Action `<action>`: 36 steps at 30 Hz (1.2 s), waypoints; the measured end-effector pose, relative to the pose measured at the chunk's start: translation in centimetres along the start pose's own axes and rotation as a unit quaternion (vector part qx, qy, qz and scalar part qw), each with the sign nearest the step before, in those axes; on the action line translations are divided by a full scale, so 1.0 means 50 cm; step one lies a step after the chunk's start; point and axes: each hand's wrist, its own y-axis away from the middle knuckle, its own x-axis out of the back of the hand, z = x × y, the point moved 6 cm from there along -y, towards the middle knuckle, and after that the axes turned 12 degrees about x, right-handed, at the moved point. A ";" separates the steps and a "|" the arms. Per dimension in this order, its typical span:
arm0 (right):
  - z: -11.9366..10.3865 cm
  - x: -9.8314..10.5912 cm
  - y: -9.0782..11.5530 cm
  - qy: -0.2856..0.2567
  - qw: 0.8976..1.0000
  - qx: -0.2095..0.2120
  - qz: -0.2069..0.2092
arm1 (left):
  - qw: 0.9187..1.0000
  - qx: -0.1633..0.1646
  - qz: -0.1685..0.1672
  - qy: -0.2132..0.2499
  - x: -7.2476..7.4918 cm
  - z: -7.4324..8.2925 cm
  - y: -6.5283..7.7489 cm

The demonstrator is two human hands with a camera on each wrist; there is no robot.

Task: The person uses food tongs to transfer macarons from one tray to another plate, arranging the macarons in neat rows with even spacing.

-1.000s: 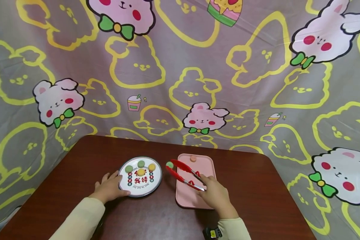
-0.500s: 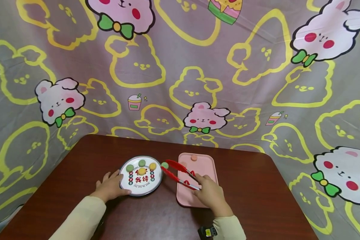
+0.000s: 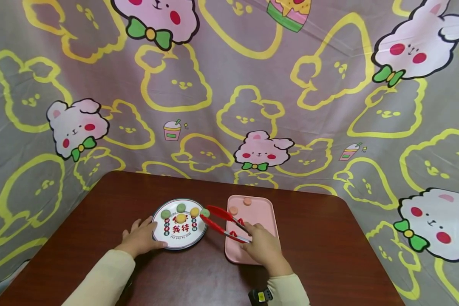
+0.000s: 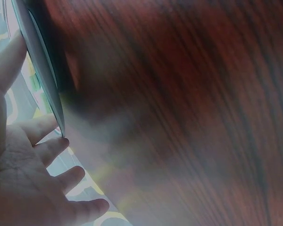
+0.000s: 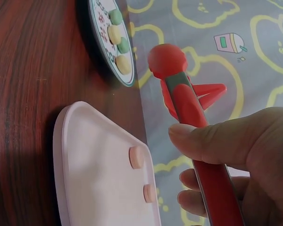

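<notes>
My right hand grips red-tipped tongs, its thumb pressed along one arm in the right wrist view. A green macaron sits at the tips of the tongs, over the plate's right rim; in the right wrist view the tong head hides it. On the white round plate, with its dark rim and red lettering, lie two green macarons and two yellow macarons. My left hand rests at the plate's left edge, fingers spread, thumb and fingertips touching the rim.
Right of the plate lies a pink rectangular tray, partly under my right hand and the tongs. Two pinkish-orange macarons sit at its far end. The brown wooden table ends at a patterned cloth behind.
My right hand has carried the tongs and the green macaron left, from above the tray's left edge to the plate's right rim. My left hand stays at the plate.
</notes>
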 end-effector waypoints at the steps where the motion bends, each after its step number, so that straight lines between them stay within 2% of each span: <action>1: -0.001 -0.001 -0.001 -0.001 1.000 0.001 -0.001 | 1.000 0.001 -0.001 0.001 -0.001 -0.001 0.000; 15: -0.008 -0.015 -0.010 0.008 1.000 -0.010 -0.026 | 1.000 -0.006 0.004 0.000 -0.002 -0.005 -0.003; 26: -0.019 -0.016 -0.022 0.015 0.999 0.005 -0.027 | 1.000 -0.006 0.004 -0.001 0.001 -0.002 0.001; 36: -0.024 -0.017 -0.034 0.046 0.998 0.021 -0.028 | 1.000 -0.005 0.006 0.000 -0.001 -0.004 -0.003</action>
